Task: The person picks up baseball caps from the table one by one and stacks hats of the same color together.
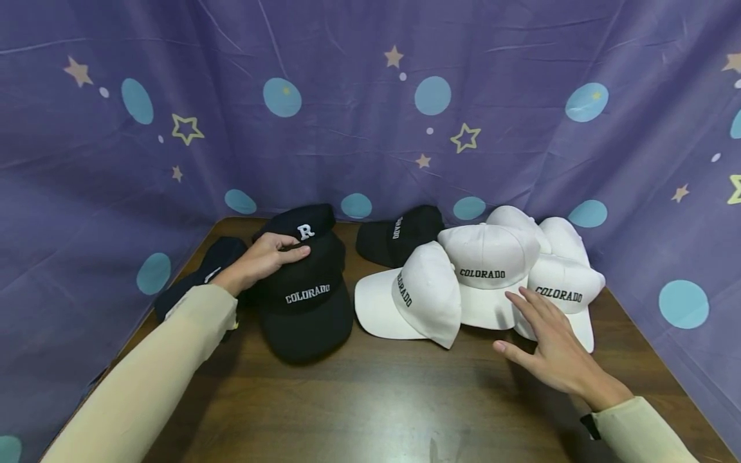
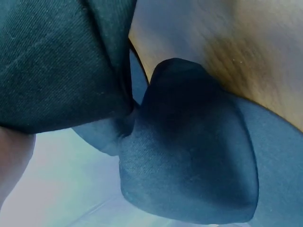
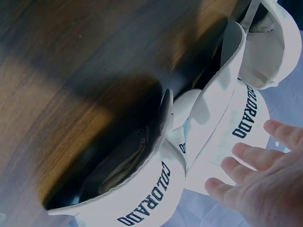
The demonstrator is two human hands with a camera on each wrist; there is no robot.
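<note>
Black COLORADO cap (image 1: pixel 307 325), left part of the table (image 1: pixel 359 405), in front of the dark R cap (image 1: pixel 303 225) and just beside the bill of the nearest white cap (image 1: pixel 428 296). Bill points toward the wearer of the head camera.

Left hand (image 1: pixel 260 260) grasps this cap by the crown, thumb laid across the top. The other fingers are mostly hidden in every view, so I can't tell how deep the grip goes, or whether the bill bears on the wood.

Right hand (image 1: pixel 550 350) is free of any load, fingers spread, just over the right-hand white cap (image 1: pixel 561 283) and near the middle white cap (image 1: pixel 489 257). From the right wrist, fingertips loose, nothing pinched.

Handling, as judged by eye: light, one hand enough. Crown soft; should dent under thumb pressure and spring back only partly. Bill firmer, a curved plate that ought to keep its shape and make the steadier handle. Fabric at left wrist shows a fine ribbed weave, so slipping seems unlikely. Nothing fragile, though a hard squeeze could crease the front panel behind the lettering.

Best hold: thumb above and fingers below at the root of the bill, or a light pinch at the crown top for a straight lift. Avoid hooking the R cap behind; the crowns crowd together there
</note>
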